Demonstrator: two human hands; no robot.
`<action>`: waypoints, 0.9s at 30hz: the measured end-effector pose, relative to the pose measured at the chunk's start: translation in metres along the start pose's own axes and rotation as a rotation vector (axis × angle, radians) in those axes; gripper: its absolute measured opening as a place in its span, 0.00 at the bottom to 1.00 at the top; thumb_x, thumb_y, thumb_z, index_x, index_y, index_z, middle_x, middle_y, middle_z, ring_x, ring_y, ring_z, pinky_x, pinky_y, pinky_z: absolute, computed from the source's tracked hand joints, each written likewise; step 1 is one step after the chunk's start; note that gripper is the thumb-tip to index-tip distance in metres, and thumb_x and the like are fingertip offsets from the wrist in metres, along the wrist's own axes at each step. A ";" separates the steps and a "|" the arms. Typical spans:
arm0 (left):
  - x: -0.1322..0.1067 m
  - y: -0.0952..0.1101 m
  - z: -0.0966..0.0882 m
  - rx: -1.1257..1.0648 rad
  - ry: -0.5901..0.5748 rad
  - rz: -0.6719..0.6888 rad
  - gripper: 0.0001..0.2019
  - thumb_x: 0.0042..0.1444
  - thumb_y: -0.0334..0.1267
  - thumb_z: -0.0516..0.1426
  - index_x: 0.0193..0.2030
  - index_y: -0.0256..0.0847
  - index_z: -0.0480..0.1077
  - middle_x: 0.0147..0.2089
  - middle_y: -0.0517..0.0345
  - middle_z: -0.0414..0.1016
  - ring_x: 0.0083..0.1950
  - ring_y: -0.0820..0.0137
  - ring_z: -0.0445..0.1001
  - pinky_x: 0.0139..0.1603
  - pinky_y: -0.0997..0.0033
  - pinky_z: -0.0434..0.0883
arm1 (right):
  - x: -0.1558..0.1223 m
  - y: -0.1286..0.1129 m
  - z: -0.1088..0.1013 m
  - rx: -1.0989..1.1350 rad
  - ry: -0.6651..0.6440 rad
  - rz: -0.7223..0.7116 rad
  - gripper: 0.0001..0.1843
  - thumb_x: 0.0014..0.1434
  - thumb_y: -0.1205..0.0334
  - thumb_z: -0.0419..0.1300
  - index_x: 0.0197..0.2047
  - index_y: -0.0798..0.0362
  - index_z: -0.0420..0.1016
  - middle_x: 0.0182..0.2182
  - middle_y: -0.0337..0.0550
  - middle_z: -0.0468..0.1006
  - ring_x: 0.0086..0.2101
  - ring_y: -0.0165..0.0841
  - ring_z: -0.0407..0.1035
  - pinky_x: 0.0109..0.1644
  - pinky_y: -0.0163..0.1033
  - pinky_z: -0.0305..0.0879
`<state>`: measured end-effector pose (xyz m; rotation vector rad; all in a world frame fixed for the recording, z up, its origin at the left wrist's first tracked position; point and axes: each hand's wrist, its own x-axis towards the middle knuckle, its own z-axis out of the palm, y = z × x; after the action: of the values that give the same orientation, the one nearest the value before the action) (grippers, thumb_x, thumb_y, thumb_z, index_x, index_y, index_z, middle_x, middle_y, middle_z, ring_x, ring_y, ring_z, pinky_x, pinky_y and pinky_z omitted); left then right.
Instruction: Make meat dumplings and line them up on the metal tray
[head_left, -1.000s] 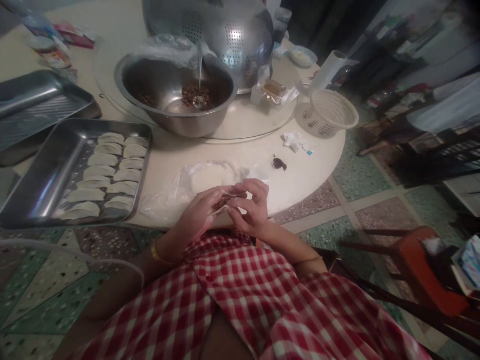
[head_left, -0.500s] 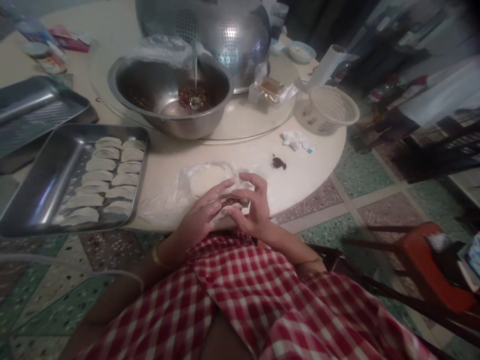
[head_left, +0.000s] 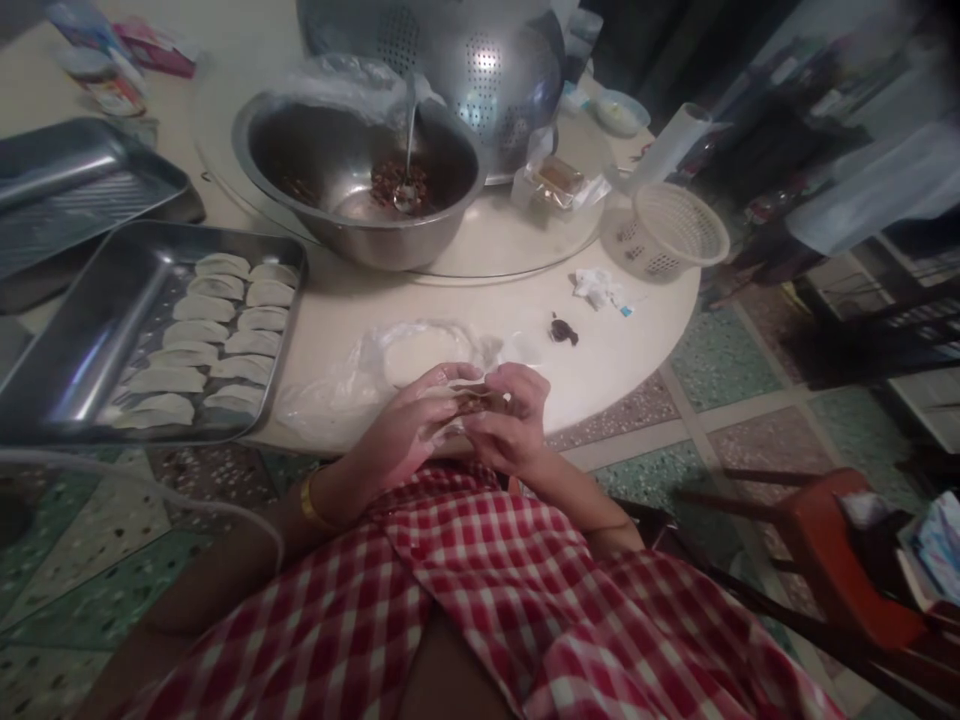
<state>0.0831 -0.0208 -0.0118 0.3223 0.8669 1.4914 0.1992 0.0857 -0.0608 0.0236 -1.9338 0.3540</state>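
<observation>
Both hands meet just in front of the near edge of the round table, over the red checked lap. The left hand cups a dumpling wrapper with dark filling showing in its middle, fingers curled under and around it. The right hand closes on the same wrapper from the other side, fingertips pinching its upper rim, so the wrapper is gripped between the two hands. A gold bangle sits on the left wrist.

Just beyond the hands, on the table, lies a stack of round wrappers on clear plastic. Left of that stack a steel tray holds two rows of folded dumplings. Beyond the stack stands a steel bowl with a spoon in a small heap of dark filling, and behind the bowl a colander. Right of the bowl is a small white basket, and between basket and stack a crumpled tissue and a dark scrap
</observation>
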 end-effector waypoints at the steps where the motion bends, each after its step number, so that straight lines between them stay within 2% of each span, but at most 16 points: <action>1: 0.000 0.000 0.001 0.020 0.018 -0.006 0.14 0.45 0.35 0.65 0.41 0.43 0.73 0.34 0.61 0.77 0.31 0.74 0.71 0.31 0.76 0.66 | 0.001 0.000 0.000 -0.003 0.014 -0.017 0.08 0.55 0.63 0.63 0.38 0.40 0.73 0.50 0.40 0.69 0.47 0.39 0.65 0.47 0.50 0.70; 6: 0.001 0.001 0.005 0.098 0.092 0.018 0.12 0.43 0.35 0.67 0.33 0.41 0.70 0.25 0.67 0.69 0.24 0.79 0.63 0.25 0.79 0.60 | 0.004 -0.002 0.005 -0.027 0.051 -0.032 0.06 0.58 0.64 0.59 0.37 0.42 0.70 0.47 0.42 0.69 0.46 0.38 0.65 0.46 0.48 0.71; 11: 0.004 -0.003 -0.001 0.165 0.117 0.062 0.11 0.46 0.37 0.67 0.30 0.39 0.69 0.25 0.66 0.66 0.24 0.81 0.60 0.24 0.80 0.58 | 0.003 -0.004 0.009 -0.016 0.034 0.047 0.06 0.59 0.63 0.59 0.39 0.44 0.68 0.46 0.43 0.69 0.46 0.38 0.66 0.47 0.49 0.70; 15: 0.004 -0.005 -0.006 0.247 0.153 0.076 0.08 0.50 0.39 0.65 0.34 0.41 0.72 0.30 0.63 0.70 0.27 0.79 0.64 0.27 0.80 0.61 | 0.004 -0.004 0.010 0.022 0.037 0.144 0.07 0.58 0.64 0.59 0.41 0.44 0.67 0.48 0.42 0.69 0.48 0.39 0.66 0.51 0.51 0.68; 19: 0.004 -0.003 -0.005 0.254 0.147 0.064 0.09 0.51 0.40 0.64 0.38 0.43 0.74 0.34 0.62 0.73 0.33 0.76 0.70 0.30 0.80 0.64 | 0.007 -0.005 0.013 0.031 0.057 0.199 0.03 0.61 0.64 0.56 0.40 0.46 0.66 0.48 0.44 0.68 0.48 0.38 0.67 0.49 0.49 0.70; 21: 0.005 -0.003 -0.006 0.240 0.121 0.063 0.11 0.51 0.41 0.64 0.40 0.43 0.74 0.37 0.60 0.75 0.38 0.73 0.74 0.34 0.78 0.68 | 0.009 -0.005 0.015 0.033 0.074 0.216 0.02 0.62 0.63 0.56 0.39 0.47 0.66 0.47 0.45 0.68 0.47 0.38 0.67 0.48 0.49 0.71; 23: 0.007 -0.004 -0.009 0.223 0.073 0.088 0.14 0.52 0.43 0.64 0.45 0.43 0.75 0.44 0.56 0.78 0.47 0.67 0.76 0.44 0.74 0.71 | 0.009 -0.005 0.018 0.044 0.104 0.225 0.01 0.62 0.63 0.56 0.39 0.47 0.66 0.47 0.45 0.69 0.47 0.37 0.67 0.49 0.49 0.70; 27: 0.008 -0.010 -0.018 0.264 0.005 0.159 0.23 0.57 0.50 0.61 0.58 0.46 0.71 0.62 0.52 0.72 0.63 0.61 0.69 0.60 0.68 0.67 | 0.009 -0.004 0.020 0.040 0.116 0.245 0.06 0.63 0.62 0.57 0.44 0.47 0.68 0.47 0.45 0.70 0.48 0.38 0.68 0.52 0.49 0.68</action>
<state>0.0769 -0.0203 -0.0334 0.5938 1.0645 1.5245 0.1778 0.0776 -0.0581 -0.2046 -1.8181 0.5453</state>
